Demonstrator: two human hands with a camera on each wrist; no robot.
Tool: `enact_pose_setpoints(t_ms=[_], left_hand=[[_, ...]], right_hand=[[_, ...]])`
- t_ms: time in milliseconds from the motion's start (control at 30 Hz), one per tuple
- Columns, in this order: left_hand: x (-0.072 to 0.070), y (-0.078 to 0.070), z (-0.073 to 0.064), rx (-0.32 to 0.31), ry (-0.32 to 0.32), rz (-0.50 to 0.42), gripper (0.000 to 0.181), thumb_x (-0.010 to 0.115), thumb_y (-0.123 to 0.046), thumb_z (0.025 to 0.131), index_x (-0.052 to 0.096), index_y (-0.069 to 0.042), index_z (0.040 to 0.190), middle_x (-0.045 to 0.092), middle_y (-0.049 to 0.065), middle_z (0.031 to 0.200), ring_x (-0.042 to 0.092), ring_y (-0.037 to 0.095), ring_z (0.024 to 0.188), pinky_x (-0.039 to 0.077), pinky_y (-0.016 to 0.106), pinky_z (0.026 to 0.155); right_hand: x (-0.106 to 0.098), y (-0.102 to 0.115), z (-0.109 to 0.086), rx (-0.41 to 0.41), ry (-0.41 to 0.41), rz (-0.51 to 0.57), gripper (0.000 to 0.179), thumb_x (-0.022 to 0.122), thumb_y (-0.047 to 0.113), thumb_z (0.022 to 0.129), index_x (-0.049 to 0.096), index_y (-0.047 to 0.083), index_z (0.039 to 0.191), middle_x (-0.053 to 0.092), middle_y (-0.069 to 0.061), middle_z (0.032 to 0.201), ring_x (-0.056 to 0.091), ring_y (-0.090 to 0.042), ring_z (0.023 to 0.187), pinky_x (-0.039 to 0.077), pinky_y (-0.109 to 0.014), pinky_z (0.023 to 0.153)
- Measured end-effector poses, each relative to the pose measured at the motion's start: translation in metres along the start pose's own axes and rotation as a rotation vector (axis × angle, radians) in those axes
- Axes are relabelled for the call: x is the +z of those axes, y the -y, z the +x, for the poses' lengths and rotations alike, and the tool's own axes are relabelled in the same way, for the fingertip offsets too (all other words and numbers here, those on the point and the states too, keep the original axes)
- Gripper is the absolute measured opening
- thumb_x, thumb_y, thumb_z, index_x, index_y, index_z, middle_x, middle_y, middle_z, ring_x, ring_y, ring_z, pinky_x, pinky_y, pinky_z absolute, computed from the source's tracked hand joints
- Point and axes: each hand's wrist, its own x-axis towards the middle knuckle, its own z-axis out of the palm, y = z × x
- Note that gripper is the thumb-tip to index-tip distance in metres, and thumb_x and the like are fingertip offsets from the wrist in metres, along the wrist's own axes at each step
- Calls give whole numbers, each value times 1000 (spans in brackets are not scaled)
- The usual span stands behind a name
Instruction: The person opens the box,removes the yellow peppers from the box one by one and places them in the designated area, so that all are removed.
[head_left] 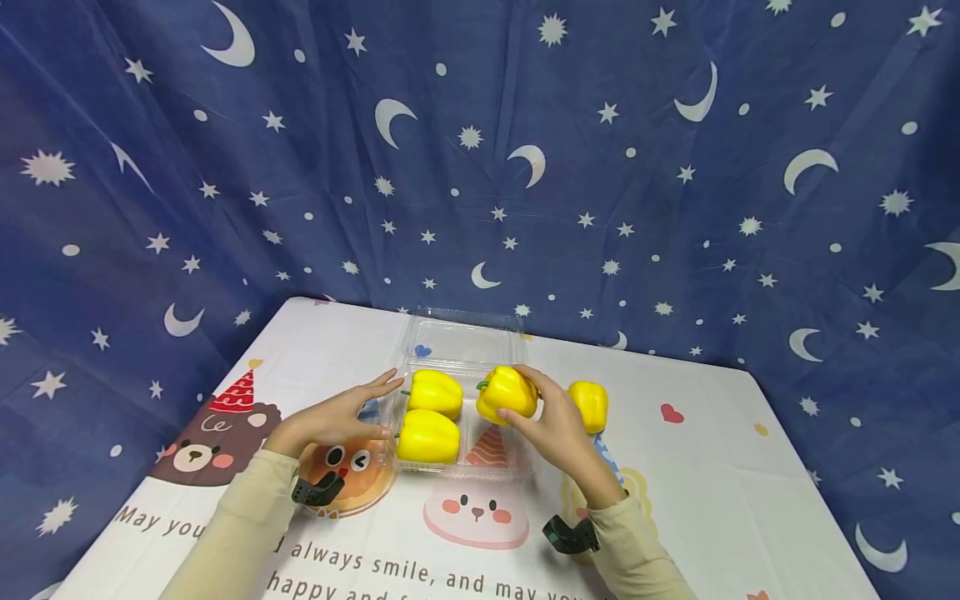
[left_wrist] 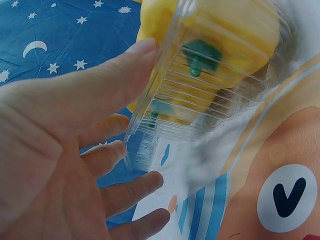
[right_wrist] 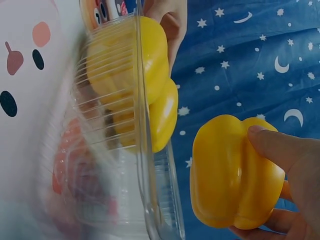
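- Right hand (head_left: 555, 425): thumb and fingers grip a yellow pepper (head_left: 508, 393) above the right half of the clear box (head_left: 480, 470); its stem points left, long axis roughly sideways.
- Left hand (head_left: 337, 415): fingers spread, beside the box's left edge.
- Front pepper (head_left: 428, 437), back pepper (head_left: 438, 394): inside, stems left.

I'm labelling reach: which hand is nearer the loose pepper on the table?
Right. The right hand, holding another pepper, is just left of the loose pepper; the left hand is farther off, at the left side of the tray.
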Motion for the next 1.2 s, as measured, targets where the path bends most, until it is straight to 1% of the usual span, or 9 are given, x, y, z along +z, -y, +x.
enact_pose_setpoints(t_ms=[133,300,367,500,700,900,1000,1200], left_hand=[[-1,-1,-1,4,3,-1,83,75,-25,91,30,-7,159,10,21,170,14,50,154,19,72,120],[0,-2,-1,-1,3,-4,84,74,-25,91,30,-7,159,10,19,171,14,50,155,20,72,120],[0,-3,-2,-5,1,-4,83,74,-25,91,30,-7,159,10,19,171,14,50,155,20,72,120],[0,-3,-2,-9,-1,2,83,74,-25,91,30,-7,159,11,19,171,15,50,154,20,72,119],[0,-2,-2,-15,0,4,83,74,-24,91,30,-7,159,11,18,171,15,49,155,20,71,120],[0,-2,-2,-14,3,4,82,74,-24,92,30,-8,159,10,18,171,15,49,155,20,71,120],[0,-2,-2,-13,1,3,83,74,-23,91,30,-8,159,10,18,171,15,49,155,20,71,120],[0,-2,-1,-17,2,2,82,74,-23,91,30,-8,159,10,18,171,14,49,155,20,71,120]], right_hand=[[-5,1,-3,-8,-8,-10,68,85,26,82,56,14,142,64,-9,139,64,-28,116,54,-51,100],[-9,1,-5,-35,-14,2,68,85,22,81,56,12,142,65,-8,136,60,-23,105,55,-43,89],[-11,1,-5,-45,-13,8,68,86,20,81,56,11,142,65,-8,136,60,-22,106,54,-38,86],[-14,0,-7,-50,-6,22,69,85,18,81,55,10,143,64,-9,138,62,-22,110,56,-35,86],[-21,1,-11,-21,7,39,72,86,17,81,52,10,144,63,-9,139,61,-24,118,58,-38,91],[-28,-3,-15,-20,-4,72,77,85,12,80,48,12,148,58,-15,140,58,-30,122,59,-48,96],[-32,-4,-17,-20,-6,76,77,84,12,81,48,15,149,56,-16,137,55,-31,121,58,-52,97],[-40,-6,-21,-1,7,48,77,81,16,84,46,25,151,52,-15,137,55,-32,118,59,-53,95]])
